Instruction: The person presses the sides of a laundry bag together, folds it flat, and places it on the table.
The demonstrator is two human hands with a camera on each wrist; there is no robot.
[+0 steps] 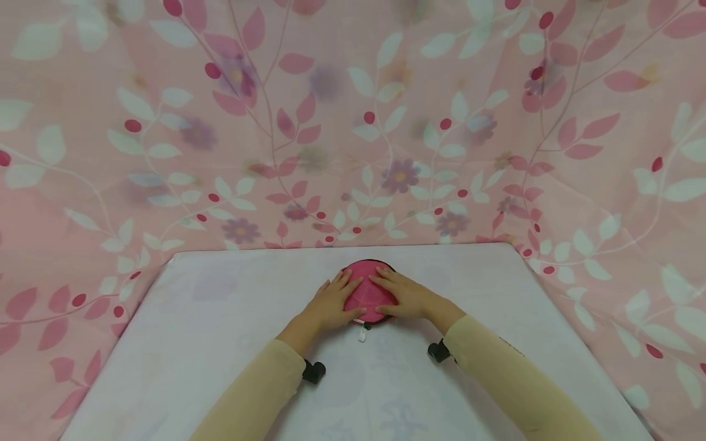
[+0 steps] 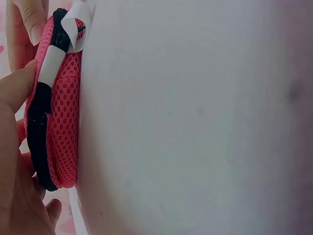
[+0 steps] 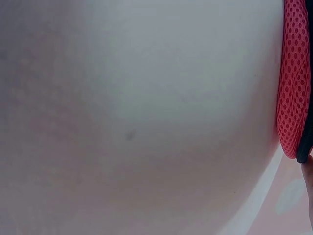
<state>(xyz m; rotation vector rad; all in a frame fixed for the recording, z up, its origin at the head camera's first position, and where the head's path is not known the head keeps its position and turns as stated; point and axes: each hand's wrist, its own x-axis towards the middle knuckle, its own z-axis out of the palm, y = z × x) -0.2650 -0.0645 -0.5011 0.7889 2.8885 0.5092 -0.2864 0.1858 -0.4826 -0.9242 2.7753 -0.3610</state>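
Note:
A round pink mesh zip pouch (image 1: pixel 371 293) lies on the white table, toward its far edge. My left hand (image 1: pixel 330 304) rests on its left side, thumb on the near part of the top and fingers spread toward the far part. On the opposite side my right hand (image 1: pixel 412 296) mirrors it, fingers spread over the top. The left wrist view shows the pouch edge-on, with a black zipper (image 2: pixel 38 122) around its side and a white tag (image 2: pixel 84 14). In the right wrist view only one end of the pouch (image 3: pixel 294 83) appears, a finger (image 3: pixel 308 174) touching its black edge.
The white-covered table (image 1: pixel 248 288) extends around the pouch on all sides. Behind it and along both sides hangs a pink floral curtain (image 1: pixel 342 147). Black wrist cameras (image 1: pixel 314 371) sit under both forearms, close above the tabletop.

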